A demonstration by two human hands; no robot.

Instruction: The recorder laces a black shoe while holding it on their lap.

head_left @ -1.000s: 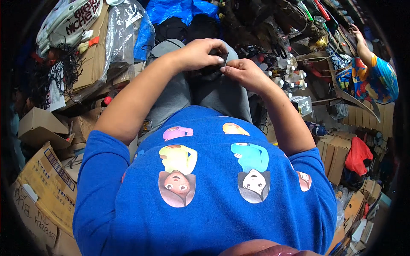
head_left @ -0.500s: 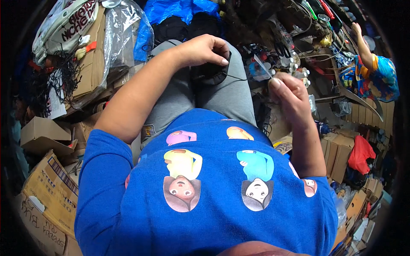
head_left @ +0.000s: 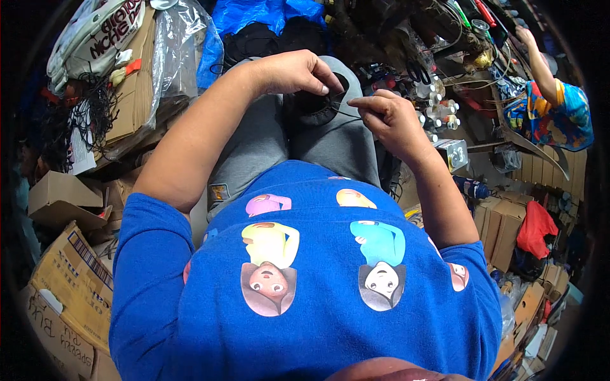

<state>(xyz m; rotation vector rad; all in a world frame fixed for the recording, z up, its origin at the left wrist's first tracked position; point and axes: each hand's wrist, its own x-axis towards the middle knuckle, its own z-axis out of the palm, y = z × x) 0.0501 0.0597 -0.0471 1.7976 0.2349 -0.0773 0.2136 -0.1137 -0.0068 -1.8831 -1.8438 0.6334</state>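
Across my thighs lies a black item [head_left: 312, 115] that looks like a shoe, with a dark opening and a loose black cord at its right. My left hand [head_left: 302, 73] is closed on its far edge, thumb and fingers pinching the rim. Close by on the right, my right hand [head_left: 389, 119] is closed in a pinch, its fingertips almost at the opening. A thin, pale, needle-like tool [head_left: 340, 103] runs from those fingertips toward the item; its tip is hard to make out. Black cord passes just under the right fingers.
Small bottles [head_left: 438, 113] stand beyond my right hand. A blue plastic bag [head_left: 254, 16] and black items [head_left: 254, 43] lie past my knees. Cardboard boxes [head_left: 67, 200] and a pile of black laces [head_left: 79, 127] are at left. Another person's arm [head_left: 540, 70] reaches in at far right.
My right hand has moved left and inward, from out beside my knee to the black item, bringing the thin tool with it. My left hand stays at the rim, nearly unmoved.
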